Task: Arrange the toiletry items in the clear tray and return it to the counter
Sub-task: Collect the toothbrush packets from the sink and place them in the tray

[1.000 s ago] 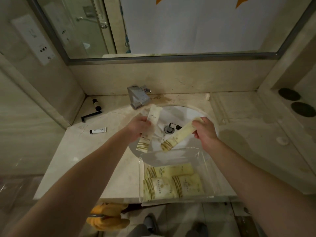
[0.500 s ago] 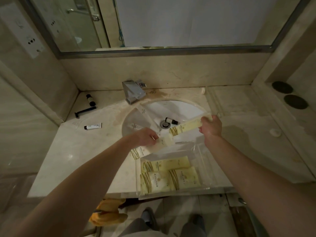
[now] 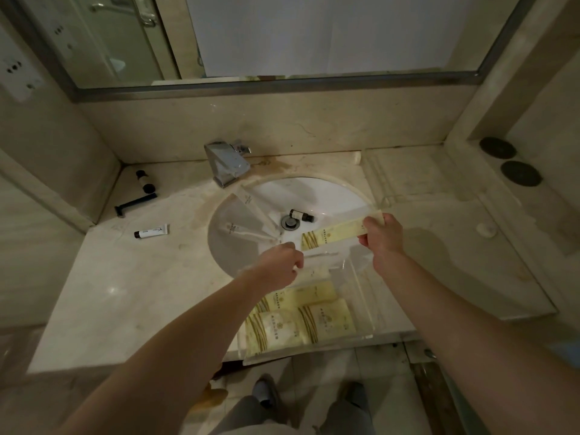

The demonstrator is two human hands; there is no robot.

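A clear tray [image 3: 361,287] sits on the counter's front edge, below the sink. Several yellow packets [image 3: 323,321] lie flat in it. My left hand [image 3: 279,268] holds a long yellow packet [image 3: 314,273] low over the tray's back part, fingers curled round its end. My right hand [image 3: 381,237] pinches another long yellow packet [image 3: 332,235] by its right end and holds it level above the sink's front rim.
In the white sink [image 3: 329,196] lie a small dark-capped bottle [image 3: 301,215] and two pale packets [image 3: 248,202]. On the counter's left are a white tube [image 3: 150,232], a black razor [image 3: 135,204] and a small bottle [image 3: 144,182]. The faucet [image 3: 227,163] stands behind the basin.
My left hand has come down and toward me with its packet, from upright over the sink to low over the tray. My right hand's packet has levelled out.
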